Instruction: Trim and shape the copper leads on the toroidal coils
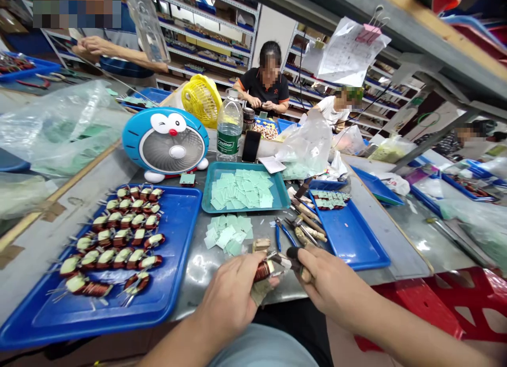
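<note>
The left hand (pixel 225 298) is clenched around one copper-wound toroid coil (pixel 263 271), with a tan paper strip (pixel 259 292) hanging below it, while the right hand (pixel 328 282) grasps one wooden-handled tool (pixel 304 272) with a black tip, its far end just beside the coil. Directly beyond the hands on the metal bench (pixel 404 245) lies one loose pile of green squares (pixel 228 235), and to its right sit one pair of blue-handled pliers (pixel 283 232) and several wooden-handled tools (pixel 307 219). To the near left, one blue tray (pixel 99 314) carries about two dozen finished coils (pixel 122 235), too crowded to count exactly. One teal tray (pixel 237 208) holds a stack of green squares (pixel 241 190), and one blue tray (pixel 348 251) lies on the right. Farther off stand one blue cartoon-faced fan (pixel 165 140), one water bottle (pixel 228 126) and one phone (pixel 251 146).
</note>
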Demonstrator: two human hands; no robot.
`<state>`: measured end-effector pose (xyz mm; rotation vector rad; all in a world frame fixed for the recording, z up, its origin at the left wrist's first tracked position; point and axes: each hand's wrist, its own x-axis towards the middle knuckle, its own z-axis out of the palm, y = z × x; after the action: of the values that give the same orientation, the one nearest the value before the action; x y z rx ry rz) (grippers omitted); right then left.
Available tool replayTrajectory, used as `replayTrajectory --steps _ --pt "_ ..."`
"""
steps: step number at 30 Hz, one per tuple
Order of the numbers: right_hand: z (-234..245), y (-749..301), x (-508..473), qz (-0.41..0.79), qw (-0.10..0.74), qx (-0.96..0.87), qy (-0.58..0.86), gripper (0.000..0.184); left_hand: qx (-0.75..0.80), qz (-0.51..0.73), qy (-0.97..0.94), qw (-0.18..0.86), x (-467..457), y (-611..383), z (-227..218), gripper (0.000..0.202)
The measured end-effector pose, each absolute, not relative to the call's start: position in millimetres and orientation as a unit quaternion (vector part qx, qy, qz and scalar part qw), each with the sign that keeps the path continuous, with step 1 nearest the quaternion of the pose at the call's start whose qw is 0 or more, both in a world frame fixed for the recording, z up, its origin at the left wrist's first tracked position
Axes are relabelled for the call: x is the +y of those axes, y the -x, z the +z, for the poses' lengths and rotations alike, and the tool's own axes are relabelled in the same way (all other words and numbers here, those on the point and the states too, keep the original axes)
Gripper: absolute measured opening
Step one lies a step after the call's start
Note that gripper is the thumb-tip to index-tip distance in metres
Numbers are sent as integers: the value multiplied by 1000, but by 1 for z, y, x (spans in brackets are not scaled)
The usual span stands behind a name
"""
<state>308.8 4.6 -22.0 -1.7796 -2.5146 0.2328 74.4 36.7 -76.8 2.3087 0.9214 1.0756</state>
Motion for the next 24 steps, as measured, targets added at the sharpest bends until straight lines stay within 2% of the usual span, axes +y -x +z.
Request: replayTrajectory --steps 3,6,9,13,20,24 --pt "-20 -313 3 91 41 -826 555 20 314 356 -785 398 35 -66 -73 28" --pt "-20 -319 3 69 71 -840 533 16 274 325 -648 632 31 -61 -71 40" --pt "-21 -322 6 63 83 -855 509 18 226 325 -515 760 26 -62 -75 47" --pt "-21 -323 9 79 79 -865 489 17 185 326 -445 814 23 -69 -81 48" --pt "-17 -331 9 114 65 -869 478 18 169 330 -404 836 22 -80 -85 51" --pt "-17 -337 9 127 74 -877 458 29 169 308 -406 843 22 -83 -80 57"
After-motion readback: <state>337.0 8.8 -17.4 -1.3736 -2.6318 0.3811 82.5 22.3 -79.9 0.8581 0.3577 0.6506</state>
